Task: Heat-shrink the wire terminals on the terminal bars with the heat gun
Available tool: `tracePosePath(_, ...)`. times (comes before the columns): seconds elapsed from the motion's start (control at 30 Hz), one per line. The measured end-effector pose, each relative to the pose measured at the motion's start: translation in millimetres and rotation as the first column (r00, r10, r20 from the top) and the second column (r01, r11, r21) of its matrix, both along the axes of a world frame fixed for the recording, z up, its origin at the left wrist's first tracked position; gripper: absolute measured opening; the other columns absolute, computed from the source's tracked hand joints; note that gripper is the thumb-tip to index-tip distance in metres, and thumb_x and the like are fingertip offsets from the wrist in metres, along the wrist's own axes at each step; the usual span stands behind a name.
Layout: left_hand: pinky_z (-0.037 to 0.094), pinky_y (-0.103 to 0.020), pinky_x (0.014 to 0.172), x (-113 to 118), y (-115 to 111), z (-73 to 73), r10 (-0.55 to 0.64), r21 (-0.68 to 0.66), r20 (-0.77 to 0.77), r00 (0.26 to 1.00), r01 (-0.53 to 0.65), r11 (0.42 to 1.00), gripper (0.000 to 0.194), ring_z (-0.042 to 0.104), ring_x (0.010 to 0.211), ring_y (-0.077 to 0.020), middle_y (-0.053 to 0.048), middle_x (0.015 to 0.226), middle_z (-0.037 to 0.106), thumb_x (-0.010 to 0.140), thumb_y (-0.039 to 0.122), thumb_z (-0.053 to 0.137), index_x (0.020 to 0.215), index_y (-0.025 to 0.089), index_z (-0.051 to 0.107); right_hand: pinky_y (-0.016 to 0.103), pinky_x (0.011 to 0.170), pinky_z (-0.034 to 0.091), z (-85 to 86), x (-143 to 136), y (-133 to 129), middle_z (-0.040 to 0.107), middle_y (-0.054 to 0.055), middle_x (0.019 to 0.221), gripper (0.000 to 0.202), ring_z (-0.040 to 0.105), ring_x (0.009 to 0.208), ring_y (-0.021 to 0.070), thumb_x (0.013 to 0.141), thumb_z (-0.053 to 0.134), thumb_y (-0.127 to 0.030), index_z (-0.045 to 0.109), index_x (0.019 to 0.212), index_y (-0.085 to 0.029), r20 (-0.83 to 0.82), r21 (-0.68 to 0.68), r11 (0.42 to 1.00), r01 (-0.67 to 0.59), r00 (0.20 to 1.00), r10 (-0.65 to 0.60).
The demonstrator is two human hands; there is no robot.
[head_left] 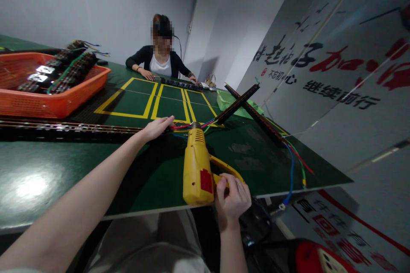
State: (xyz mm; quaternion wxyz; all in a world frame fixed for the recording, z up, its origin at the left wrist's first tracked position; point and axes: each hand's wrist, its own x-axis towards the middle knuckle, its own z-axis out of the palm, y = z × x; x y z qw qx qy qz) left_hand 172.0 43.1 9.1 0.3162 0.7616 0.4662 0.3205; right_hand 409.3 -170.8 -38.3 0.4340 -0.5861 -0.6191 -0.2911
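A yellow heat gun (pixel 197 162) points away from me over the green table, its nozzle close to several coloured wires (pixel 182 126). My right hand (pixel 233 194) is wrapped round its handle. To the left, my left hand (pixel 157 129) lies closed over the end of a long dark strip (pixel 73 130), where the wires come out. Its fingertips are partly hidden, but they press on the strip's end. Beyond the nozzle, the wires run to another dark strip (pixel 237 103), which crosses over a further strip (pixel 261 119).
An orange basket (pixel 57 104) on the left holds dark strips with wires. Yellow tape rectangles (pixel 124 115) mark the table. A green basket (pixel 224 100) stands at the back right. Blue, green and red wires (pixel 292 170) hang past the right edge. A co-worker (pixel 160 59) sits opposite.
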Motion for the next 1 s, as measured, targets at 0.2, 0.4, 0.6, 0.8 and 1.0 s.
tracePosePath(0.2,0.039,-0.035,0.093,0.5,1.1,-1.0,0.015,-0.011,0.003,1.000,-0.015,1.000,0.072,0.058,0.093,-0.0236,-0.003,0.096,0.068,0.082,0.072,0.019,0.083,0.020,0.068,0.028,0.068,0.038,3.6,-1.2,-1.5,0.064,0.000,0.070,0.017,0.057,0.066,0.0133,0.088,0.043,-0.021,0.058,0.080,-0.020,0.014,-0.001,0.999,-0.032,0.999,0.032)
tracePosePath(0.4,0.040,-0.035,0.092,0.1,1.0,-0.5,0.038,-0.024,0.003,0.999,-0.037,0.999,0.073,0.058,0.094,-0.0245,-0.004,0.098,0.069,0.081,0.073,0.019,0.086,0.019,0.068,0.028,0.066,0.037,6.3,-20.8,-5.5,0.063,0.001,0.068,0.019,0.056,0.065,0.0133,0.089,0.041,-0.023,0.057,0.079,-0.020,0.007,-0.042,0.991,-0.124,0.992,0.124)
tracePosePath(0.6,0.041,-0.036,0.090,1.3,-0.5,0.2,0.065,-0.049,-0.004,0.998,-0.065,0.997,0.075,0.059,0.095,-0.0257,-0.005,0.099,0.068,0.079,0.075,0.020,0.089,0.019,0.069,0.029,0.066,0.036,4.6,-34.6,-6.0,0.062,0.000,0.067,0.020,0.054,0.064,0.0135,0.089,0.040,-0.023,0.056,0.079,-0.020,-0.028,-0.041,0.987,-0.154,0.988,0.153)
tracePosePath(0.8,0.042,-0.034,0.088,-0.3,-1.0,-0.7,0.052,-0.026,-0.006,0.999,-0.052,0.998,0.073,0.059,0.094,-0.0248,-0.004,0.098,0.069,0.080,0.073,0.020,0.089,0.020,0.070,0.029,0.066,0.036,6.5,-33.8,-6.2,0.062,0.001,0.067,0.018,0.055,0.065,0.0135,0.088,0.040,-0.022,0.056,0.079,-0.020,-0.017,-0.045,0.987,-0.157,0.988,0.156)
tracePosePath(1.0,0.040,-0.035,0.093,-1.3,-1.9,-1.4,0.012,-0.009,-0.007,1.000,-0.012,1.000,0.073,0.059,0.094,-0.0240,-0.004,0.096,0.068,0.081,0.073,0.017,0.084,0.020,0.068,0.028,0.067,0.037,5.2,-21.3,-3.2,0.063,0.000,0.068,0.018,0.055,0.065,0.0135,0.089,0.040,-0.022,0.056,0.079,-0.020,-0.005,-0.017,0.991,-0.132,0.991,0.132)
